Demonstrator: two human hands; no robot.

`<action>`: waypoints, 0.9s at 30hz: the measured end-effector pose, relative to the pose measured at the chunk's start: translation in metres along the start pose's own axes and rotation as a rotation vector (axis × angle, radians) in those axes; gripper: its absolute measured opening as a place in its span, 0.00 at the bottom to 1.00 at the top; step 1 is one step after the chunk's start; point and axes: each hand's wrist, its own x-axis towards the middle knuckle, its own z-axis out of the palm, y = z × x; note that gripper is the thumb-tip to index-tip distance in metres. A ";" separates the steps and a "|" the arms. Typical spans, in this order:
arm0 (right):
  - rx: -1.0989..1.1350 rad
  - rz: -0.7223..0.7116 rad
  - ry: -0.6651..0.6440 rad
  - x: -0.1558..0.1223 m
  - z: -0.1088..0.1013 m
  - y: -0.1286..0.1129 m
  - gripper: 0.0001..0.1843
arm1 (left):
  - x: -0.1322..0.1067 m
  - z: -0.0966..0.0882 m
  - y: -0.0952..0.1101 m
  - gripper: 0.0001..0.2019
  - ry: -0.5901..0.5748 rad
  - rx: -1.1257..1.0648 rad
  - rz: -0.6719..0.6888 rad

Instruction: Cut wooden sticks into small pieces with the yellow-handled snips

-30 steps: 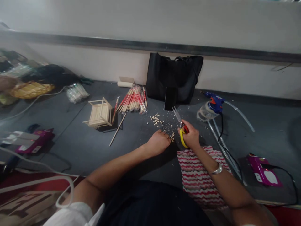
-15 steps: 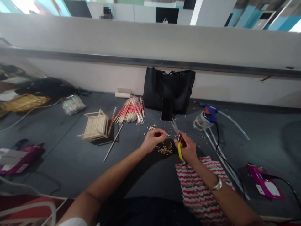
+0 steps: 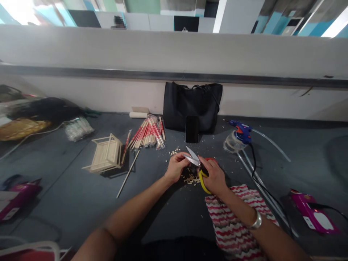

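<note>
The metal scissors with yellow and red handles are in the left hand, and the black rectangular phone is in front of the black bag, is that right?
Not quite: the head view shows the metal scissors in the right hand. The black phone is in front of the black bag.

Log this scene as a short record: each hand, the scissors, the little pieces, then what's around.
Left hand: left hand fingertips together beside the blades; anything held unclear
Right hand: right hand grips scissors
Scissors: blades apart
Pieces: small pale pieces scattered near both hands
Left: stick frame, loose stick, wrapped sticks
Back: black bag, phone before it
Right: blue glue gun, striped cloth
</note>
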 end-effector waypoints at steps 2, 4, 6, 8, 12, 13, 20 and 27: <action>0.003 0.006 -0.018 -0.001 0.001 0.000 0.32 | 0.000 0.000 0.000 0.13 0.014 0.006 -0.004; 0.005 0.011 -0.026 -0.001 0.002 0.000 0.31 | 0.001 0.000 0.000 0.12 0.019 0.004 -0.005; 0.006 0.008 -0.022 -0.001 0.003 0.000 0.28 | 0.001 0.001 -0.001 0.12 0.021 -0.004 -0.004; 0.012 0.001 -0.019 0.000 0.003 0.000 0.26 | 0.001 0.001 -0.002 0.12 0.026 -0.016 -0.004; 0.038 -0.018 -0.019 0.001 0.002 0.000 0.24 | 0.000 0.002 -0.002 0.14 0.023 -0.050 -0.008; 0.041 -0.019 -0.021 0.001 0.001 0.000 0.24 | -0.001 0.002 -0.002 0.14 0.018 -0.057 -0.007; 0.040 -0.039 -0.036 0.001 -0.004 -0.006 0.22 | -0.003 0.000 -0.002 0.19 -0.036 -0.083 0.000; 0.049 -0.058 -0.024 0.001 -0.006 -0.007 0.20 | -0.004 -0.001 -0.001 0.22 -0.068 -0.097 0.001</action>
